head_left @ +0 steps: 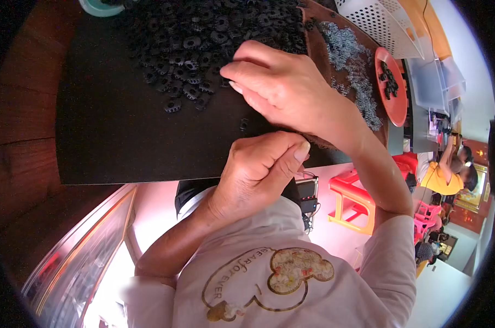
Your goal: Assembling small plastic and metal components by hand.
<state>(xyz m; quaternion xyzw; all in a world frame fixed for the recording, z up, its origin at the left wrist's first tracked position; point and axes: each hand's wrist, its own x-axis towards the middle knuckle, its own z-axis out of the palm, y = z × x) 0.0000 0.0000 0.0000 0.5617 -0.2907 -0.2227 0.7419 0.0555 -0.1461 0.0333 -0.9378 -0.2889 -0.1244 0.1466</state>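
Note:
A large heap of small black ring-shaped plastic pieces point(193, 44) lies on the dark tabletop point(116, 142). My right hand point(286, 85) reaches over to the heap's near right edge, thumb and fingers closed at the black pieces; whether one is between the fingertips is hidden. Closer to my body, my left hand point(261, 164) is a closed fist at the table's front edge, thumb pressed against the curled fingers. What it holds, if anything, cannot be seen. A single small black piece point(244, 124) lies apart on the table between the two hands.
Small grey-blue pieces point(348, 49) spread over a brown cloth point(318, 41) at the right. Beyond them are a red plate point(396, 112) with black pieces and a white perforated basket point(376, 24). A green bowl point(100, 10) sits far left. Red stools point(357, 199) and another person point(444, 177) are at the right.

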